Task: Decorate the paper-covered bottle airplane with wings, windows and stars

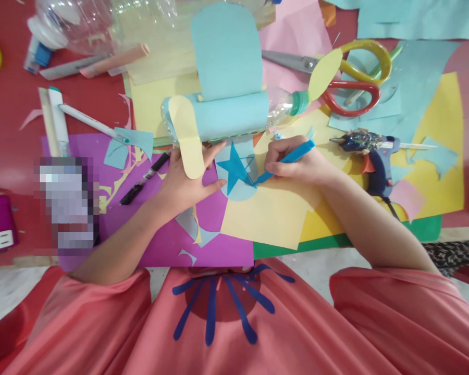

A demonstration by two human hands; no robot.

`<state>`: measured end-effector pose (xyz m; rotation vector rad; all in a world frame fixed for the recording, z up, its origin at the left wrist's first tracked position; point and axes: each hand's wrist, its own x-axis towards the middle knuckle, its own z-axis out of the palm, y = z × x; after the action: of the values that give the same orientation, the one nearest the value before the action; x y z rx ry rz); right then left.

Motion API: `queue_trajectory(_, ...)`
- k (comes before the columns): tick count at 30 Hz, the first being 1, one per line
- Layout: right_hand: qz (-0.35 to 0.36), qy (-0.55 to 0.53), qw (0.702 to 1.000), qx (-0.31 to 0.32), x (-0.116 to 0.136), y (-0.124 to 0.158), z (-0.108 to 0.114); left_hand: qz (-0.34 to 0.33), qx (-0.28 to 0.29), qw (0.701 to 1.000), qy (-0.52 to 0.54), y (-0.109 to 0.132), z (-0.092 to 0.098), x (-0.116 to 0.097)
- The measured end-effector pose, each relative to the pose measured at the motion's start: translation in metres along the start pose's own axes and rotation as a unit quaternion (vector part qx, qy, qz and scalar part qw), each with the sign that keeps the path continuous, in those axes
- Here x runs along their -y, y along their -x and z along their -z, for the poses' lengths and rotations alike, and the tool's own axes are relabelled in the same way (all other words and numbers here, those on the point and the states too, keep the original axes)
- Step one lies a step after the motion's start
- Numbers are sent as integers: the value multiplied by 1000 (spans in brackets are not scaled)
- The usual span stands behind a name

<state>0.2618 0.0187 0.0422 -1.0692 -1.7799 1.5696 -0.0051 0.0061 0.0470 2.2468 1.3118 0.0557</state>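
Note:
A plastic bottle [278, 107] wrapped in light blue paper lies on its side, its green cap to the right. Paper flaps stick out from it: a light blue wing [226, 52] upward and a pale yellow strip [190, 151] over my left hand. Below, a light blue flap [240, 194] bears a star [231, 169], partly filled in blue. My right hand [293, 160] grips a blue marker [303, 155], its tip at the star's lower right point. My left hand [183, 179] has its fingers spread beside the flap, thumb at the flap's left edge.
Scissors [359, 99] with red and yellow handles lie at the upper right, a glue gun [379, 156] below them. At left are a black marker [144, 179], white markers [58, 120] and paper scraps. Purple paper [234, 250] and yellow sheets [445, 156] cover the red table [101, 101].

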Motion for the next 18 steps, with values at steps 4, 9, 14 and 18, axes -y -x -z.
queue_trajectory(4, -16, -43, 999, -21, 2, -1, -1, 2, -1, 1000, -11, -1, 1, -1)
queue_trajectory(9, -7, -80, 995, -60, 3, -3, -8, -7, -21, 1000, -9, 0, -1, -1)
queue_trajectory(14, -14, -91, 993, -73, 2, 1, -14, -5, -26, 1000, -9, 0, -1, -2)
queue_trajectory(18, -26, -76, 993, -90, 2, 8, -18, -8, -26, 1000, -5, -1, -1, -2)
